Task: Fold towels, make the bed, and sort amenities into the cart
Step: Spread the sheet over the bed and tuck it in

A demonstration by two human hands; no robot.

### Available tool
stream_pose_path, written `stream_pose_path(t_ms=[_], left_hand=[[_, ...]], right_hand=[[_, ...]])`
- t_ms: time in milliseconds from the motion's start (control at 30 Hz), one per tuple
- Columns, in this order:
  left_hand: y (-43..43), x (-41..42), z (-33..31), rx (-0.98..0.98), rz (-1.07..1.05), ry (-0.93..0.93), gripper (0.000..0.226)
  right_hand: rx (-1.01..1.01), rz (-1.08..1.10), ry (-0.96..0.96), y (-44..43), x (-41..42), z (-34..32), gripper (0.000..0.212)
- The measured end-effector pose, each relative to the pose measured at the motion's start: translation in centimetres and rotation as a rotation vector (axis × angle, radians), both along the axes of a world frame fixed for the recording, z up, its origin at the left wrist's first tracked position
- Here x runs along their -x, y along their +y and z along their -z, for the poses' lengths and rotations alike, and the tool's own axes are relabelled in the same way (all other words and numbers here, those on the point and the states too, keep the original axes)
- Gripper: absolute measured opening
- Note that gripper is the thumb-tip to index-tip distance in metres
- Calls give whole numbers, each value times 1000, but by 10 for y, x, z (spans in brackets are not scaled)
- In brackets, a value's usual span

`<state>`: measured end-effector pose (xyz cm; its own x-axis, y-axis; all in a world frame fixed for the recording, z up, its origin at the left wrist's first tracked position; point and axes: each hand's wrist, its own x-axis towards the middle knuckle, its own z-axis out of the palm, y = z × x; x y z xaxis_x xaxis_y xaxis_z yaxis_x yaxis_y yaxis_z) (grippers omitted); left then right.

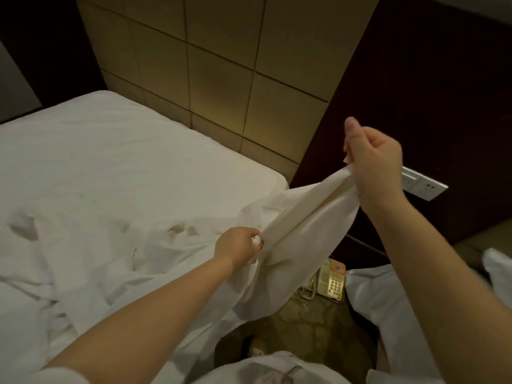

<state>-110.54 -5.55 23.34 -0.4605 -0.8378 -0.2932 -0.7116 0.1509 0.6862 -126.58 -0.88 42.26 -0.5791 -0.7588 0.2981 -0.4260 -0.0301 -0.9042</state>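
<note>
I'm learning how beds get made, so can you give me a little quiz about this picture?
1. True or false: the left hand and the right hand both grip the white sheet.
2. Which hand is raised higher? A) left B) right C) they are level
3. Fill in: the thing with buttons, beside the bed and below the sheet, is a ____.

Key: 1 true; 2 B; 3 telephone.

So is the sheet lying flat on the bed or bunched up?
Bunched up. The sheet is gathered and partly lifted off the mattress, gripped by left hand and right hand.
</note>
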Motion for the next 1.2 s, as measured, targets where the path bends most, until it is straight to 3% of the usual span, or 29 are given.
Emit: stream_pose_path(t_ms=[333, 400, 500, 600, 667, 733, 900, 1000, 1067, 1133, 1200], left_hand=[[-29, 27, 18, -1, -101, -22, 22], [-33, 33, 13, 3, -98, 27, 19], [-37, 37, -11, 22, -10, 78, 15], [-41, 41, -49, 93, 189, -16, 11], [-42, 43, -72, 133, 267, -83, 12], [-43, 39, -84, 123, 252, -84, 13], [-48, 7, -86, 54, 105, 26, 15], [-63, -35, -88, 19, 37, 9, 31], [-73, -74, -89, 32, 24, -102, 32], [-80, -119, -92, 33, 1, -201, 29], [-84, -166, -97, 15, -58, -240, 31]], right_hand=[[33, 452, -253, 30, 103, 8, 29], [-27, 461, -63, 38, 118, 17, 31], [-372, 255, 453, 33, 116, 40, 17], [-627, -148, 683, 17, 71, 70, 42], [-687, -453, 661, 7, 29, 86, 73], [-747, -570, 587, -3, 0, 100, 88], [-750, -550, 554, -37, -9, 117, 25], [-677, -447, 302, -58, 16, 114, 19], [-618, -268, 151, -73, 44, 107, 18], [-560, -83, 97, -80, 74, 95, 24], [-549, 44, 160, -80, 99, 86, 28]])
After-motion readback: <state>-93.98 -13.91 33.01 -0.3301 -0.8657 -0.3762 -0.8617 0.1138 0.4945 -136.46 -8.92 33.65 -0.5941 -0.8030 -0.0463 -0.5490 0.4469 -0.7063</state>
